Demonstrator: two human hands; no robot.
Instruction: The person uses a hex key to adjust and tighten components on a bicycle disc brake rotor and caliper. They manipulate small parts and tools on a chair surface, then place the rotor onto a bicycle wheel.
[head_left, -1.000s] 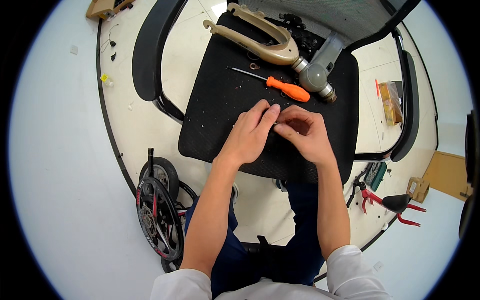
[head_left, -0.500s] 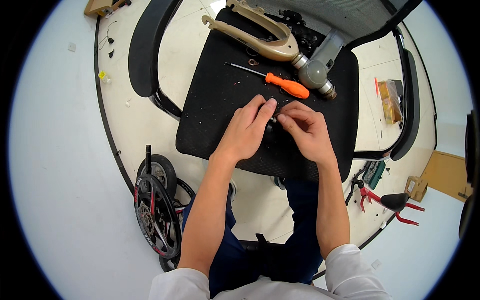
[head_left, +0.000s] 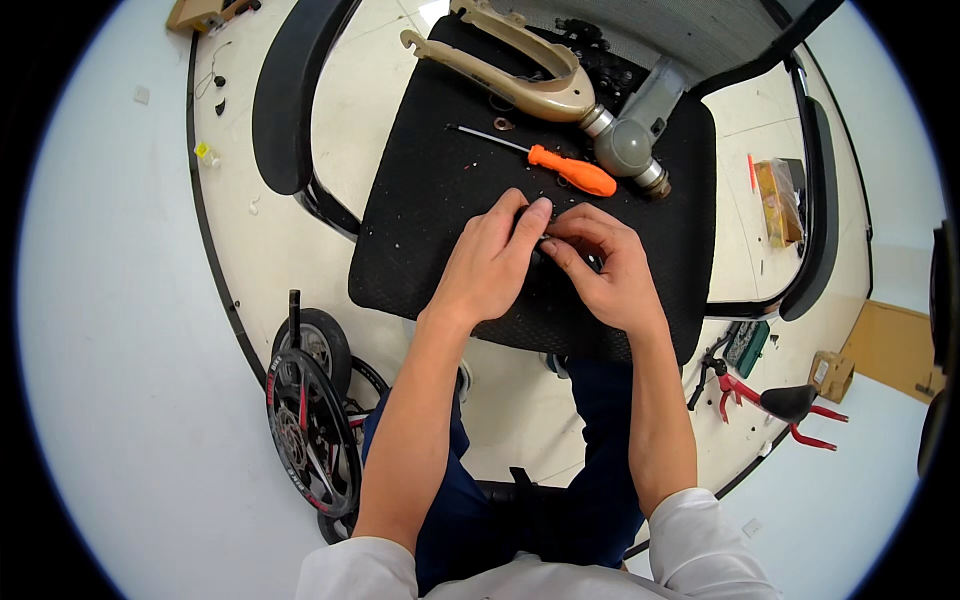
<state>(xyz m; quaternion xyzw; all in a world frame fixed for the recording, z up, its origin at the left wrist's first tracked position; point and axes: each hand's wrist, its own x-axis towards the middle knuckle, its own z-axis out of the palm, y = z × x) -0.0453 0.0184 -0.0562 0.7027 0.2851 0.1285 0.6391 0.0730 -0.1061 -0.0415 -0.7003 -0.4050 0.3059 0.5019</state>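
Note:
Over the front half of a black chair seat (head_left: 420, 225), my left hand (head_left: 488, 262) is closed around a small dark part, mostly hidden by the fingers. My right hand (head_left: 615, 272) meets it from the right, thumb and fingers pinched together at the same part. Whatever is between the right fingertips is too small to name. Just beyond my hands lies a screwdriver (head_left: 573, 170) with an orange handle, its shaft toward the left. Behind it rests a beige bicycle fork (head_left: 548, 98) joined to a grey, rounded metal head.
Black mechanical parts (head_left: 590, 45) lie near the backrest. Armrests (head_left: 285, 110) flank the seat. Wheels (head_left: 310, 430) stand on the floor at left. A red frame with a black saddle (head_left: 788, 403), a green toolbox (head_left: 747, 348) and cardboard boxes (head_left: 832, 377) are at right.
My right fingertips have shifted slightly left and down, closer against the dark part. My left hand keeps nearly the same place and grip.

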